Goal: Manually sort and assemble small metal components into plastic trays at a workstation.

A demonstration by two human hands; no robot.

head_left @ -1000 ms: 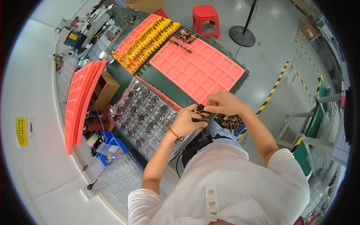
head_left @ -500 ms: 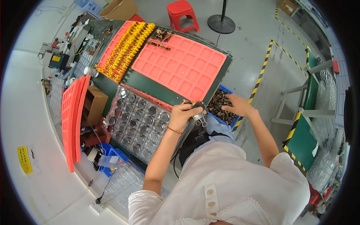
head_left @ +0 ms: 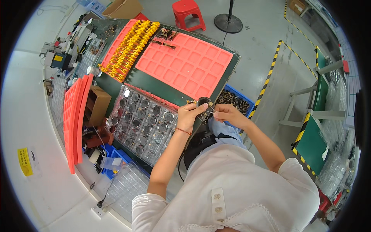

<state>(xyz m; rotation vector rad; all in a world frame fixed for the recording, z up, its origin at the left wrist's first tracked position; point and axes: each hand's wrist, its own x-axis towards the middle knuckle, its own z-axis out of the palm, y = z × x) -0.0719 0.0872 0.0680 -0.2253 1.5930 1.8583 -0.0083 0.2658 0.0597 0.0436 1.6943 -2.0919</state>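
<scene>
One long green table (head_left: 154, 86) fills the upper middle of the view, and most of the goods lie on it. Across its far right part lies a coral-pink tray (head_left: 185, 64) moulded in square pockets, with dark pieces near one corner. Nearer the person is a clear plastic tray (head_left: 157, 140) with round dark-looking parts in many of its cells. Rows of yellow clips (head_left: 131, 50) cover a second pink tray to the left. Beside the table edge, just beyond the right hand, a blue bin (head_left: 250, 104) holds a heap of small dark and brass-coloured pieces (head_left: 232, 99).

Both hands meet in front of the body, off the near corner of the pink tray. The left hand (head_left: 187, 117) has thumb and fingers clamped on a black clip (head_left: 203, 101) with bent wire handles. The right hand (head_left: 231, 115) comes to the clip's other side, fingertips bunched by the wires; whether they pinch a wire or something small, I cannot tell.

The clip looks light and stiff, probably springy and smooth enough to slip. Its broad black body seems the safest hold; the thin wires likely swivel.
</scene>
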